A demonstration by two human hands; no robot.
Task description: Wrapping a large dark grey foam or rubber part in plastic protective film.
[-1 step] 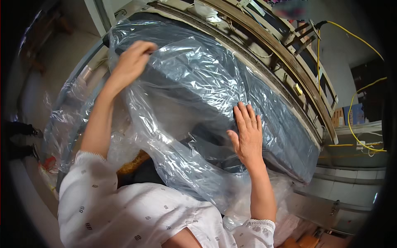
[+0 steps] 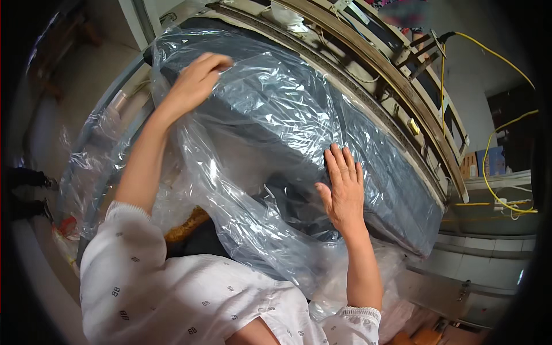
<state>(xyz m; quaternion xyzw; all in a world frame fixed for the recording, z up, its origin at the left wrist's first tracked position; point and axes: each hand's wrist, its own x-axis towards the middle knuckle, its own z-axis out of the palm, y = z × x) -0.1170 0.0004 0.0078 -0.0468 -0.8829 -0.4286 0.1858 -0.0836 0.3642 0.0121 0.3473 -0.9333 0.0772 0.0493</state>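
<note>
Fingers of the right hand lie flat and spread at four o'clock on the clear plastic wrap covering a dark cushion. Farther off, at eleven o'clock, the left hand pinches the wrap.

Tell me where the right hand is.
In the head view, the right hand lies flat, right of centre, on the clear plastic wrap over the dark grey slab, below the wooden frame.

Counting now: two hands showing, left hand and right hand, both lying on one grey cushion, sitting in one clear plastic bag. Two yellow cables hanging at right.
</note>
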